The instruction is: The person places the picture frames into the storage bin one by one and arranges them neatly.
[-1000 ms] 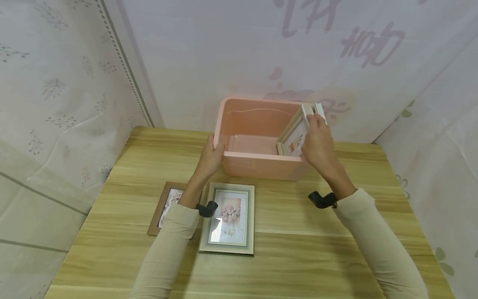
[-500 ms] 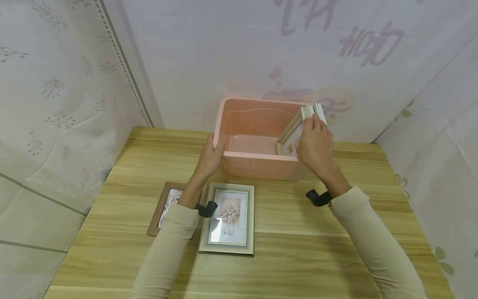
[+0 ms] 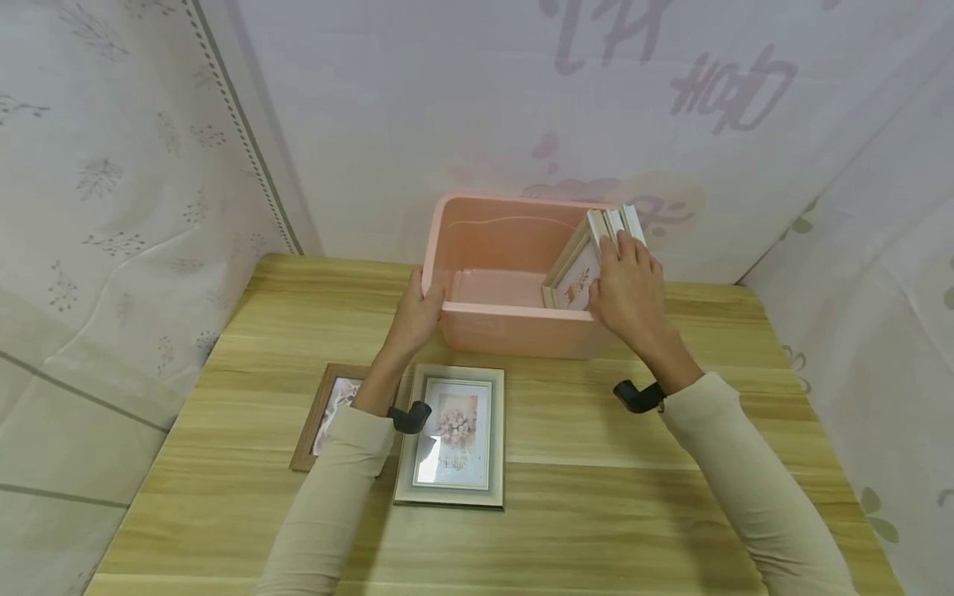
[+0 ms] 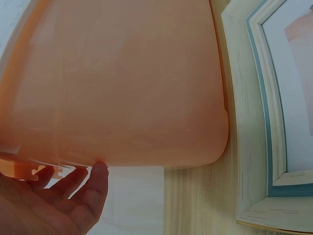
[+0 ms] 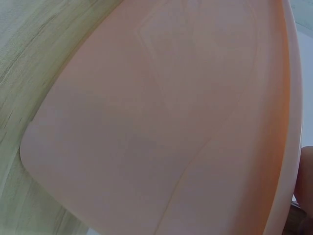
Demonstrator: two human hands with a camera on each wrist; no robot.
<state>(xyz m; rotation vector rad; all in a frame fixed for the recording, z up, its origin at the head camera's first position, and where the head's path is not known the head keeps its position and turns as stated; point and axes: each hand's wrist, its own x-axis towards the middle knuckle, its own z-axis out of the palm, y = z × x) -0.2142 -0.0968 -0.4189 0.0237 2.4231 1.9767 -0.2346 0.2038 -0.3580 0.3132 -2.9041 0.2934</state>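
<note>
A pink plastic bin (image 3: 522, 335) stands at the back of the table. My left hand (image 3: 417, 313) grips its left end, thumb at the rim; in the left wrist view the left hand's fingers (image 4: 98, 183) curl under the rim. Several light-coloured picture frames (image 3: 572, 269) lean side by side in the bin's right end, their top corners above the rim. With thumb over the front one's picture and fingers at the upper edges, my right hand (image 3: 632, 285) holds the frames. The right wrist view shows mostly the bin's outer wall (image 5: 146, 107), with a fingertip at its right edge.
A cream picture frame with a flower print (image 3: 450, 434) lies flat on the wooden table (image 3: 596, 513), in front of the bin. Left of it lies a brown picture frame (image 3: 313, 422), partly under my left forearm. A patterned cloth wall (image 3: 373, 124) rises behind the bin.
My right hand has shifted slightly left on the frames. The front frame has moved left, so three top edges now show instead of two. The left hand still grips the bin.
</note>
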